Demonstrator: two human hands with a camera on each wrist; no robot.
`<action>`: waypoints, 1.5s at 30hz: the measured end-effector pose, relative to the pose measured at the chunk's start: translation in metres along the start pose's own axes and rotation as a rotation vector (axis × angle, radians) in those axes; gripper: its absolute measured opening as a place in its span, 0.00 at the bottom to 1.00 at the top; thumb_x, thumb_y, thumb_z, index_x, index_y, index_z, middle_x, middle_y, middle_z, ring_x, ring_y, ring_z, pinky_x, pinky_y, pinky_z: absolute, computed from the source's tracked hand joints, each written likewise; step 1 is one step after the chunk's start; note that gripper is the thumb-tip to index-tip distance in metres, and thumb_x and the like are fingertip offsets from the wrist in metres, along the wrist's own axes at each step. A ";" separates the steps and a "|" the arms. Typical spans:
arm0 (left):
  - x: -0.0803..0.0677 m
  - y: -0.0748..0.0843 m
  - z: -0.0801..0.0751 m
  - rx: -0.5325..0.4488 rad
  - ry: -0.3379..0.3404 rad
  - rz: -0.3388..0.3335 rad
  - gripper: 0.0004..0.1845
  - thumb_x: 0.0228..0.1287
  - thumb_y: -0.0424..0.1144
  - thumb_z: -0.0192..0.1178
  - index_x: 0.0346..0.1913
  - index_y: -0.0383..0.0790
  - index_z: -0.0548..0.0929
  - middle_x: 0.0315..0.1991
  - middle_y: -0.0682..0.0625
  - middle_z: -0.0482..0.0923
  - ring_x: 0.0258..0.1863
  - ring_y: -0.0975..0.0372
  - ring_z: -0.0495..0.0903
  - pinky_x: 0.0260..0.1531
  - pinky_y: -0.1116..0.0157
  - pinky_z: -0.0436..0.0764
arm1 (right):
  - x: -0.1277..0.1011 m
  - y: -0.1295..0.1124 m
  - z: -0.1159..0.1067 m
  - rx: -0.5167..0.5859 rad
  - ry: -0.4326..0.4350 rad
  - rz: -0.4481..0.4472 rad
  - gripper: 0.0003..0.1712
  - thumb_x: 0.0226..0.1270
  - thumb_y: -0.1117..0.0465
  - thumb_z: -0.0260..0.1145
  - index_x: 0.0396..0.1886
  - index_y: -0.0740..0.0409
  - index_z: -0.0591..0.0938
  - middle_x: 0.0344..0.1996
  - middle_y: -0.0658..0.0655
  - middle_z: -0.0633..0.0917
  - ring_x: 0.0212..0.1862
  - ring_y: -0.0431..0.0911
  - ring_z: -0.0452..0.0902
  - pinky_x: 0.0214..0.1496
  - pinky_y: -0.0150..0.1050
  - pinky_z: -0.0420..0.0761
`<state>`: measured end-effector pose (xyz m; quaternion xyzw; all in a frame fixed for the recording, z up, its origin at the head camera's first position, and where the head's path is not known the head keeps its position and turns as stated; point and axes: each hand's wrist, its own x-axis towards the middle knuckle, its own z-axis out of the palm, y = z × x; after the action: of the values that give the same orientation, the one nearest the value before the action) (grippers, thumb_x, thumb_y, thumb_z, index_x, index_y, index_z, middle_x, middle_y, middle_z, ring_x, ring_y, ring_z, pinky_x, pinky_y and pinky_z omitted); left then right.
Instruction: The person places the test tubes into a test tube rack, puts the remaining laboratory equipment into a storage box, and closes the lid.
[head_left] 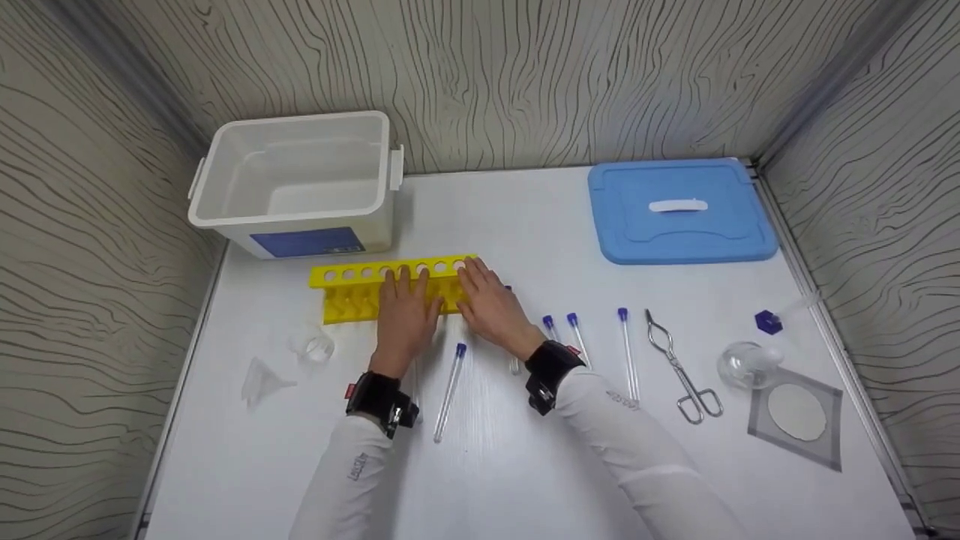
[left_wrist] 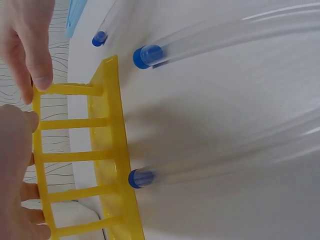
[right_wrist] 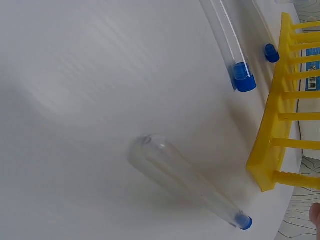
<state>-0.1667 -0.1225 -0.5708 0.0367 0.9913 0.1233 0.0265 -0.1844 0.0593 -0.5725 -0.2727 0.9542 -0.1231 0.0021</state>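
At its eleven o'clock, your left hand (head_left: 406, 319) grips the yellow rack (head_left: 358, 281) alongside your right hand (head_left: 493, 306), tongs (head_left: 673, 361) showing only in the head view.

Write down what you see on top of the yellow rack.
The left hand and right hand hold the yellow rack, fingers on top. Open holes show beside them; the surface under those fingers, including any holes there, cannot be seen.

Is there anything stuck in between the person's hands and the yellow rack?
No, nothing I can see. The left hand and right hand both touch the yellow rack. A blue-capped tube lies on the table on the person's side of it, but not in between.
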 end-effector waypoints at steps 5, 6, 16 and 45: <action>0.000 -0.002 -0.004 -0.004 0.002 -0.009 0.33 0.74 0.58 0.46 0.76 0.47 0.62 0.78 0.38 0.56 0.78 0.40 0.52 0.77 0.41 0.53 | -0.001 0.001 -0.002 -0.013 -0.025 0.015 0.35 0.78 0.51 0.51 0.76 0.65 0.60 0.78 0.64 0.58 0.80 0.55 0.52 0.79 0.49 0.61; 0.000 -0.005 -0.005 -0.005 0.005 -0.010 0.33 0.74 0.58 0.46 0.76 0.47 0.62 0.77 0.38 0.56 0.78 0.40 0.53 0.77 0.41 0.53 | 0.000 0.001 -0.002 -0.010 -0.030 0.015 0.35 0.78 0.51 0.51 0.76 0.65 0.60 0.78 0.64 0.57 0.80 0.55 0.52 0.79 0.49 0.61; 0.001 -0.060 -0.022 -0.073 0.104 -0.088 0.33 0.75 0.53 0.48 0.74 0.36 0.64 0.75 0.30 0.57 0.76 0.36 0.54 0.76 0.42 0.55 | 0.000 0.002 -0.007 0.017 -0.090 0.048 0.36 0.78 0.50 0.50 0.77 0.63 0.57 0.79 0.61 0.55 0.81 0.52 0.48 0.81 0.46 0.57; 0.014 -0.066 -0.020 -0.068 0.032 -0.112 0.36 0.75 0.52 0.48 0.77 0.34 0.57 0.78 0.34 0.51 0.78 0.41 0.51 0.76 0.40 0.55 | -0.004 0.047 -0.033 0.074 -0.117 0.089 0.35 0.77 0.54 0.53 0.76 0.67 0.59 0.78 0.66 0.55 0.80 0.57 0.49 0.78 0.49 0.62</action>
<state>-0.1858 -0.1900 -0.5686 -0.0215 0.9874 0.1557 0.0187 -0.2072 0.1076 -0.5523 -0.2367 0.9584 -0.1417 0.0736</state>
